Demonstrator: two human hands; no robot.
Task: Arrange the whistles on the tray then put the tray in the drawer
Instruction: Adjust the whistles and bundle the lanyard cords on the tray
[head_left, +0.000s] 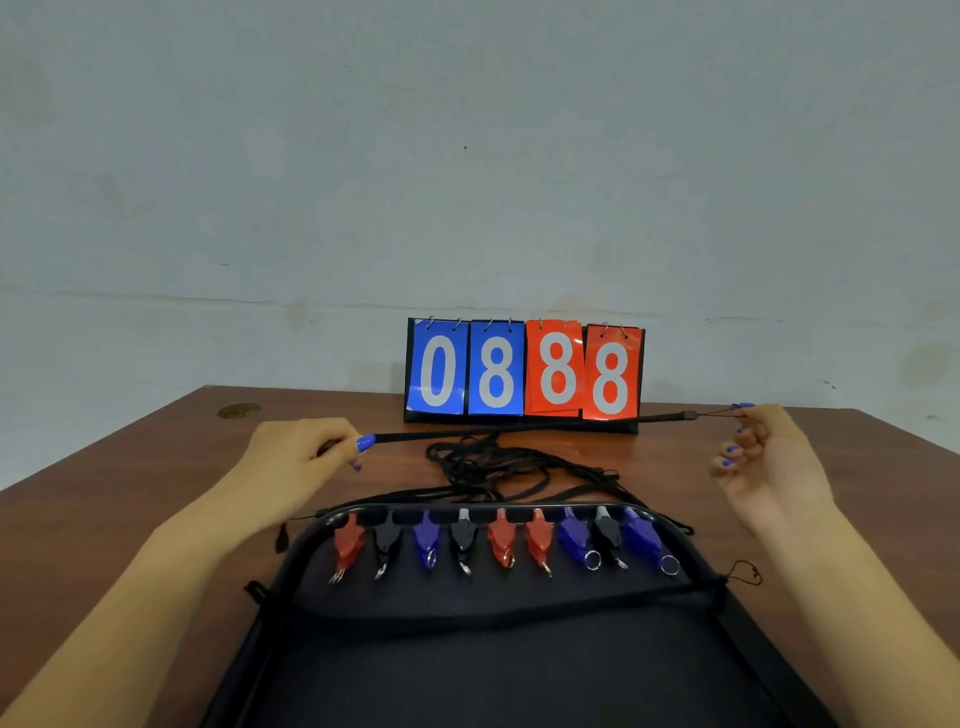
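A black tray (498, 670) lies on the table in front of me. Several red, black and blue whistles (501, 540) lie side by side in a row along its far edge, key rings toward me. A black lanyard (519, 427) is stretched taut above the table between my hands. My left hand (306, 457) pinches its left end. My right hand (763, 457) pinches the thin cord at its right end between thumb and forefinger, other fingers curled. A tangle of black lanyards (498, 467) lies on the table just beyond the tray.
A flip scoreboard (522, 371) reading 08 in blue and 88 in red stands at the back of the brown wooden table (130, 499), against a pale wall. Loose cord ends (745, 571) hang off the tray's right side.
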